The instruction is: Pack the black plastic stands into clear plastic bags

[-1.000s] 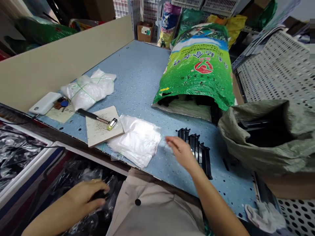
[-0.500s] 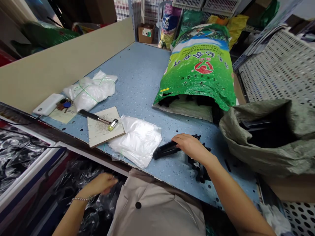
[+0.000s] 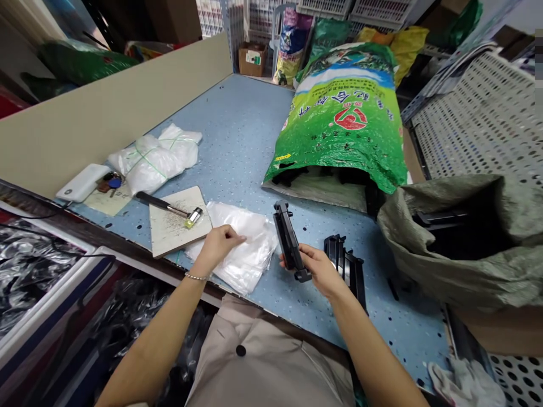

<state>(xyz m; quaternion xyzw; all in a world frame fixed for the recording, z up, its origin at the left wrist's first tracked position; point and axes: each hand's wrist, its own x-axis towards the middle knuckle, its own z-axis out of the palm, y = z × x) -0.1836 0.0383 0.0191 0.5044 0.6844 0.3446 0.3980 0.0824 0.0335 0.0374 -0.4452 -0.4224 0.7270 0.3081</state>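
Head view: my right hand has its grip closed around the lower end of a black part. The part stands tilted above the worktop, between the bags and a row of like parts. I judge it light, stiff moulded plastic with ribs and clips. Hold it by the solid end, not the thin tabs, which may snap.

My left hand rests on the stack of clear bags, fingertips drawn together on the top sheet. I cannot tell whether that grip has caught it. I judge the film thin, limp and slippery. Sheets cling, so pinch one edge only.
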